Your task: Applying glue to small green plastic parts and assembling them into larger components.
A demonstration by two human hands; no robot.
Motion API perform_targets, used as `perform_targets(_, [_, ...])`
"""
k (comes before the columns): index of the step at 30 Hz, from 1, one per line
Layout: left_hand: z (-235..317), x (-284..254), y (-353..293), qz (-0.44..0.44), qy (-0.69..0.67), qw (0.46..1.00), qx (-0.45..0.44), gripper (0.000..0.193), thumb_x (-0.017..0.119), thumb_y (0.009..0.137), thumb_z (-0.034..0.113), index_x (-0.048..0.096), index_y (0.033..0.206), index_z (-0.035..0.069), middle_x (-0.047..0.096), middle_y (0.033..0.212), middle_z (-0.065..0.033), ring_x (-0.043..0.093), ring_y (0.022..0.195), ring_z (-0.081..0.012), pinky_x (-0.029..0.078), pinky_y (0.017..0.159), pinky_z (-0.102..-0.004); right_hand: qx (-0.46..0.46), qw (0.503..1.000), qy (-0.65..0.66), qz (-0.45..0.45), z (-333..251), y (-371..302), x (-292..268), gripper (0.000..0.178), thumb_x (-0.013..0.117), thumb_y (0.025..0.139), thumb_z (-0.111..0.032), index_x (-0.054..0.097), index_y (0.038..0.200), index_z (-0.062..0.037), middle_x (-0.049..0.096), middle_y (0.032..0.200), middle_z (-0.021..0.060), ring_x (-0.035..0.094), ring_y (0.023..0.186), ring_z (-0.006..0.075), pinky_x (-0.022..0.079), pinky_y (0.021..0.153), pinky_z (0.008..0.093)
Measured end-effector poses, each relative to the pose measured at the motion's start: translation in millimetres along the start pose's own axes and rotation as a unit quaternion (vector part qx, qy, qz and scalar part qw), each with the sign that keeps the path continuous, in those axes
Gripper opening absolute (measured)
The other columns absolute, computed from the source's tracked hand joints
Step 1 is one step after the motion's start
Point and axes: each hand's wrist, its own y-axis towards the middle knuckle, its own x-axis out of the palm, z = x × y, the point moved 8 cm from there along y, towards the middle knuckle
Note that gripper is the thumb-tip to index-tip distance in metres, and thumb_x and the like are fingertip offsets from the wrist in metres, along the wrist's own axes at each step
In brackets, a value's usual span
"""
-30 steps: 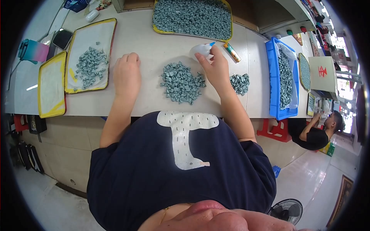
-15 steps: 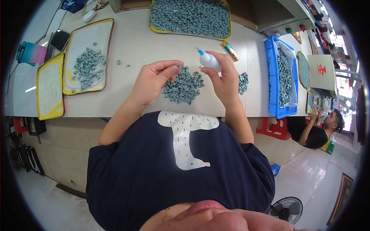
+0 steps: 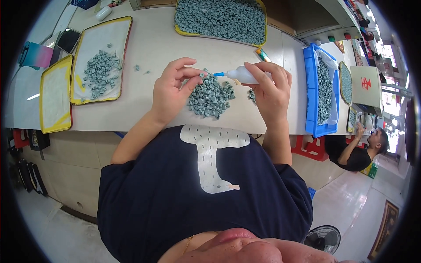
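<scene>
Between the thumb and fingertips of my left hand (image 3: 172, 90) is a small grey-green piece (image 3: 201, 75), held up over the table. My right hand (image 3: 272, 90) grips a white squeeze bottle (image 3: 240, 74) lying almost level, its blue nozzle pointing left at the piece. Whether the tip touches it cannot be made out. Under both hands lies a heap of similar grey-green pieces (image 3: 210, 100). A smaller cluster (image 3: 251, 96) sits partly hidden behind my right hand.
On the left, a paper-lined tray (image 3: 118, 33) holds more pieces, beside an empty-looking yellow-edged tray (image 3: 55, 98). A full tray (image 3: 219, 40) stands at the back. To the right are a blue crate (image 3: 312, 101), a printed tube (image 3: 262, 55) and a seated person (image 3: 357, 151).
The bottle has tipped from nozzle-up to nearly level, bringing its nozzle left to the piece. My right hand has turned and shifted slightly right; the left fingers have spread a little.
</scene>
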Motion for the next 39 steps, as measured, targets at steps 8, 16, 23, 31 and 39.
perform_targets(8, [2, 0, 0, -0.007, 0.004, 1.000, 0.014, 0.036, 0.055, 0.089, -0.007, 0.041, 0.122, -0.001, 0.067, 0.100, -0.0144, 0.063, 0.091, -0.0145, 0.051, 0.082, -0.0258, -0.033, 0.997, -0.062, 0.019, -9, 1, 0, 0.038, 0.074, 0.063, -0.014, 0.069, 0.100, -0.0216, 0.061, 0.091, -0.0043, 0.058, 0.090, 0.0170, 0.037, 0.084, 0.0341])
perform_targets(16, [-1, -3, -1, -0.009, 0.007, 1.000, 0.015, 0.036, 0.056, 0.089, -0.005, 0.041, 0.122, -0.001, 0.068, 0.099, -0.0134, 0.064, 0.090, -0.0141, 0.052, 0.082, -0.0260, -0.054, 0.993, -0.104, 0.027, -19, 3, 0, 0.039, 0.067, 0.064, -0.006, 0.070, 0.099, -0.0225, 0.060, 0.093, -0.0047, 0.057, 0.092, 0.0166, 0.035, 0.083, 0.0334])
perform_targets(23, [-1, -7, -2, -0.012, 0.032, 0.999, 0.020, 0.036, 0.056, 0.090, -0.003, 0.041, 0.122, -0.001, 0.068, 0.099, -0.0129, 0.064, 0.090, -0.0137, 0.052, 0.081, -0.0260, -0.051, 0.993, -0.107, 0.019, -27, 8, -6, 0.043, 0.074, 0.060, -0.004, 0.071, 0.099, -0.0206, 0.062, 0.093, -0.0027, 0.059, 0.094, 0.0169, 0.036, 0.083, 0.0323])
perform_targets(31, [2, -7, -4, 0.011, -0.038, 0.999, -0.019, 0.027, 0.056, 0.091, -0.001, 0.048, 0.117, -0.004, 0.068, 0.097, -0.0146, 0.064, 0.087, -0.0159, 0.053, 0.080, -0.0266, 0.080, 0.993, 0.079, 0.025, 20, -2, 13, 0.036, 0.077, 0.066, -0.005, 0.069, 0.101, -0.0102, 0.064, 0.096, 0.0037, 0.059, 0.093, 0.0197, 0.042, 0.080, 0.0310])
perform_targets(39, [-2, 14, -3, 0.016, -0.065, 0.997, -0.038, 0.018, 0.058, 0.091, 0.000, 0.061, 0.108, -0.007, 0.067, 0.096, -0.0142, 0.064, 0.085, -0.0159, 0.053, 0.077, -0.0262, 0.262, 0.910, 0.317, -0.056, 66, -32, 81, 0.034, 0.075, 0.074, -0.006, 0.065, 0.106, -0.0032, 0.064, 0.098, 0.0083, 0.058, 0.091, 0.0190, 0.046, 0.075, 0.0306])
